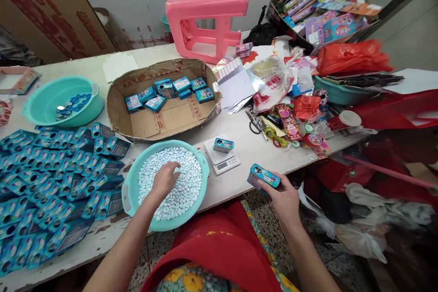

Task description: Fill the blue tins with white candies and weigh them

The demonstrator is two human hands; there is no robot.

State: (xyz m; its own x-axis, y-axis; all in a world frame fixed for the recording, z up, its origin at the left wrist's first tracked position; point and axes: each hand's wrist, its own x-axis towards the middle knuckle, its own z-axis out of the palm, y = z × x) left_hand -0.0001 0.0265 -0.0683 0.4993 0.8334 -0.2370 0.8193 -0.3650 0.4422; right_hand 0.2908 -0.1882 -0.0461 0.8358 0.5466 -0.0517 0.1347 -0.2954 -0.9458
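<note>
The left hand (pixel 165 178) rests palm-down in the basin (pixel 132 191), fingers curled together into the white pellets (pixel 185 178); whether any pellets are pinched under the fingertips cannot be told, as the hand covers them. The basin sits at the near table edge, directly in front of the body, which keeps the pellets within short reach.

The right hand (pixel 284 198) holds a tin (pixel 263 177) past the table edge, fingers and thumb clamped on its near end. The tin lies roughly level with its printed face up, so the far end stays free.

Just beyond the basin stands a scale (pixel 222 159) with a second tin (pixel 223 145) resting on its platform. The scale is between the two hands, reachable by either.

Farther out:
- A carton (pixel 118 105) with cut-down walls holds several blue boxes (pixel 167 89) in its far half; the near half shows bare cardboard.
- Flat blue packs (pixel 51 182) lie overlapped in rows left of the basin, covering that part of the table (pixel 246 178).
- A second basin (pixel 37 105) at far left holds small blue round pieces.
- Scissors (pixel 255 125), wrappers and bags are heaped at right.
- A pink stool (pixel 208 13) lies tipped on the far side.
</note>
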